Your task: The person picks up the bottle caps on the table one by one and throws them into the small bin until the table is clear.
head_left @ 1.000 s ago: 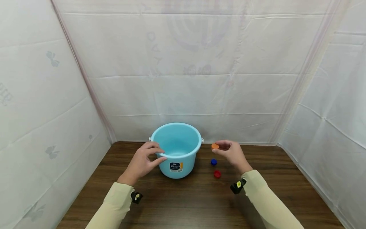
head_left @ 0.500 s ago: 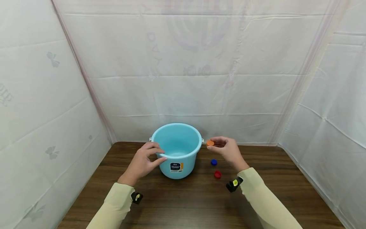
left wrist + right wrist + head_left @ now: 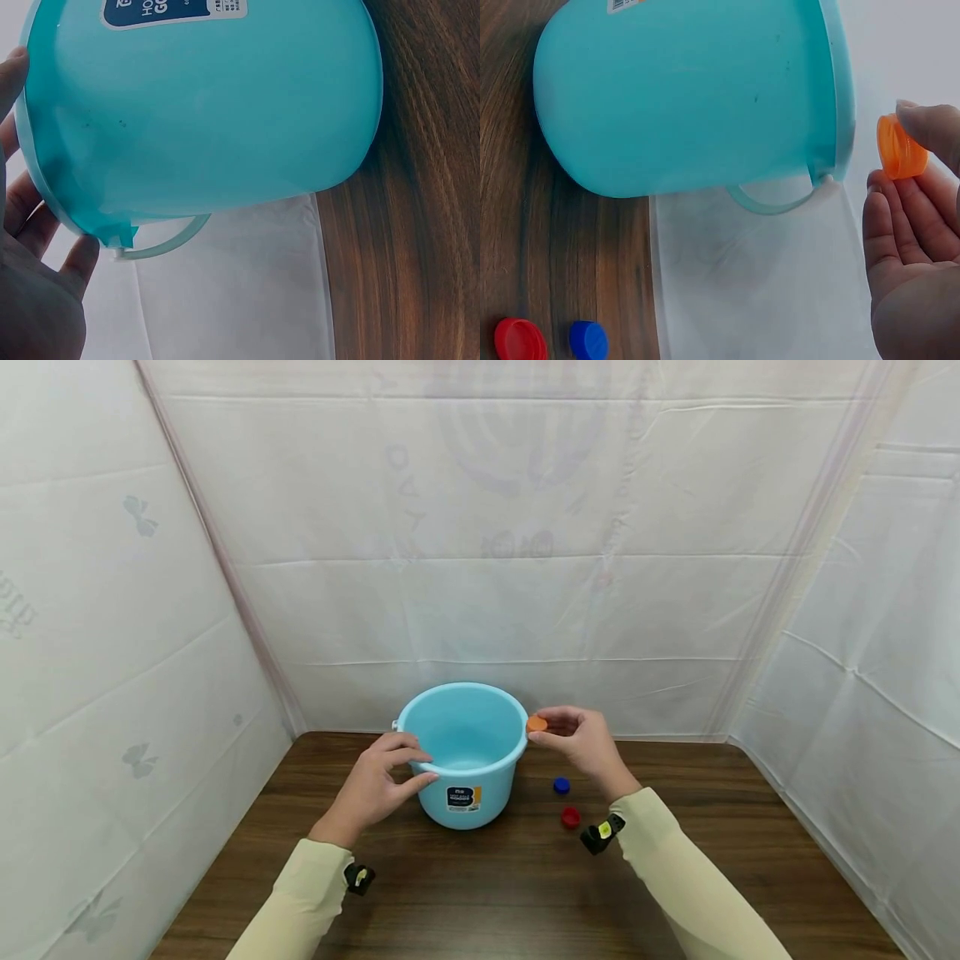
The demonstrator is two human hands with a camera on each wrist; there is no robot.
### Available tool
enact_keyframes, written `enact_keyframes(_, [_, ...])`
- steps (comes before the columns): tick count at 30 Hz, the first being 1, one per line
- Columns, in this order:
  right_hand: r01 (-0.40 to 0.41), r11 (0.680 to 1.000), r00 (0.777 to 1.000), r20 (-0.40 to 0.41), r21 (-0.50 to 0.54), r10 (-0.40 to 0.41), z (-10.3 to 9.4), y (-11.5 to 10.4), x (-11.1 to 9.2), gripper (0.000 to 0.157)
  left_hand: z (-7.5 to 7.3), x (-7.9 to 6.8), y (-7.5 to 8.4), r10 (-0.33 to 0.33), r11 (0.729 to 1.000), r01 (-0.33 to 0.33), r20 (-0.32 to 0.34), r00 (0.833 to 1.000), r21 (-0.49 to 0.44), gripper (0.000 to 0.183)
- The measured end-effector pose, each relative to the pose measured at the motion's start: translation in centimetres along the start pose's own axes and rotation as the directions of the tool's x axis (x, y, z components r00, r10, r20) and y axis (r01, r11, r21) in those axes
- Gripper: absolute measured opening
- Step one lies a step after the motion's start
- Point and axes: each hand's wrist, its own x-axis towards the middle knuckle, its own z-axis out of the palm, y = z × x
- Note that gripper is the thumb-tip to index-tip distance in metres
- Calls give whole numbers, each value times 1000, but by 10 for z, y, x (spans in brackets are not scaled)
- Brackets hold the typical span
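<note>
A light blue bucket [image 3: 463,793] with a printed label stands upright on the brown table, its open top facing up. My left hand [image 3: 375,783] holds its rim at the near left, thumb outside and some fingers over the edge. At the right side of the rim, my right hand [image 3: 585,743] pinches an orange bottle cap [image 3: 536,724] between thumb and fingers. The right wrist view shows this orange cap [image 3: 900,148] with its hollow side visible, above rim level. Right of the bucket, a blue bottle cap [image 3: 561,786] and a red bottle cap [image 3: 571,817] lie on the table.
The wood-grain table [image 3: 480,902] is bordered by white sheeting [image 3: 480,610] at the back and both sides. The bucket's pale handle [image 3: 769,204] hangs down behind it. A small black wrist camera [image 3: 602,835] sits under the right sleeve.
My right hand has moved left and slightly up with the orange cap, from above the table to the bucket's right rim. The left hand, bucket and other caps have stayed put.
</note>
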Motion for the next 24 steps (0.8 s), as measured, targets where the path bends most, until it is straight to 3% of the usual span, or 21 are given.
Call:
enact_keyframes(12, [65,998,997,38,12,-66,19,-12,8,38,1,0,-1,13,1000,-13,-4,1000,0,19])
enact_keyframes(24, [34,999,997,61,40,-37,33,-18,15,37,1,-1,1,7,1000,-7,-6,1000,-1,20])
